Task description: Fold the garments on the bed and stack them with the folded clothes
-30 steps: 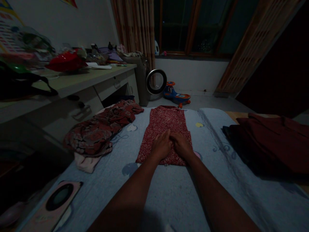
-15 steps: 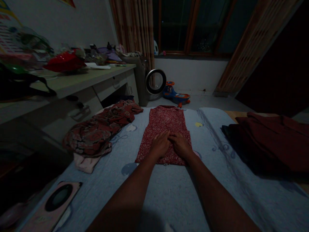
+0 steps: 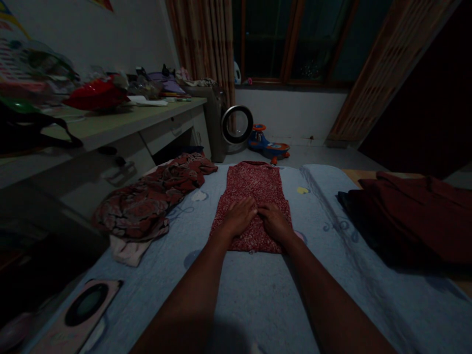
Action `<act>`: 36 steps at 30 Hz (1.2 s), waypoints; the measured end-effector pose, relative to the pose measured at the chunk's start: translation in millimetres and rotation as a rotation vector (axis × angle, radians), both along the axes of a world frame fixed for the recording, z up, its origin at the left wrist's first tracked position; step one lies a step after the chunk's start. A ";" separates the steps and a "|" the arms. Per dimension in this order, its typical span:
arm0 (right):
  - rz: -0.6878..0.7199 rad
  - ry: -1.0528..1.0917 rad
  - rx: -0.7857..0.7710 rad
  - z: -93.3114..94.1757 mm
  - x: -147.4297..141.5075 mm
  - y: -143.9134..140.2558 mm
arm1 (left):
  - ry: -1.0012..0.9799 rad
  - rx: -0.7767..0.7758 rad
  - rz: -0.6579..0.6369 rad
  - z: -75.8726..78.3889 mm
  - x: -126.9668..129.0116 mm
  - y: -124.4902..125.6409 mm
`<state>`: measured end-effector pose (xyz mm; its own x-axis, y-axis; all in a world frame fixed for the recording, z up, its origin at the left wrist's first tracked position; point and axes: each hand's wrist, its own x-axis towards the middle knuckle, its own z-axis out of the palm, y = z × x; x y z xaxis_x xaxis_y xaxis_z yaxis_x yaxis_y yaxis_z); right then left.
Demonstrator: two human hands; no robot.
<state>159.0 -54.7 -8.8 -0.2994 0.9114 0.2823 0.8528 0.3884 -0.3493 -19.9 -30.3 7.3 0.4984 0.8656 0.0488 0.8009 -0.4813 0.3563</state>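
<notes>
Left hand (image 3: pixel 239 216) & right hand (image 3: pixel 273 221) flat, palms down on red dress (image 3: pixel 254 189), pinning it smooth vs bed (image 3: pixel 258 295); nothing gripped.

Garment (image 3: pixel 258 187) on bed (image 3: pixel 258 305), clothes pile (image 3: pixel 147 206) left, folded cloth (image 3: pixel 413 216) right

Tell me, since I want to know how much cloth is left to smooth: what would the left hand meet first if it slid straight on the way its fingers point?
More of the red garment it lies flat on; the left hand points toward its far edge, then probably the blue sheet.
</notes>
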 end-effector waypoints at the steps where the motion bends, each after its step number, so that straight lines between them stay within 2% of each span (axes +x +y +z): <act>1: 0.000 0.001 -0.008 0.1 0.0 0.1 | -0.008 -0.004 0.003 -1.0 -0.8 1.7; 7: 0.002 0.014 -0.050 0.6 0.4 0.2 | -0.008 -0.003 0.115 -0.3 -8.3 7.1; 14: -0.005 0.023 -0.047 5.6 -0.8 -4.3 | 0.090 0.053 0.500 0.1 -31.2 11.8; 17: 0.002 0.030 -0.053 7.2 -1.6 -5.1 | 0.072 0.143 0.594 5.7 -37.9 10.9; 21: -0.039 0.074 -0.058 7.5 -3.2 -6.2 | -0.020 0.263 0.476 19.8 -34.1 2.2; 24: -0.075 0.105 -0.051 6.6 -4.5 -7.6 | -0.054 0.259 0.350 30.0 -24.9 -10.6; 28: -0.107 0.101 -0.045 6.1 -6.9 -7.3 | -0.004 0.210 0.268 39.3 -19.9 -32.1; 32: -0.108 0.108 -0.099 17.9 -7.4 -10.5 | 0.064 0.151 0.150 45.5 -38.6 -57.6; 36: 0.000 0.095 -0.073 43.3 2.4 -36.5 | 0.111 0.137 0.072 46.3 -73.1 -89.3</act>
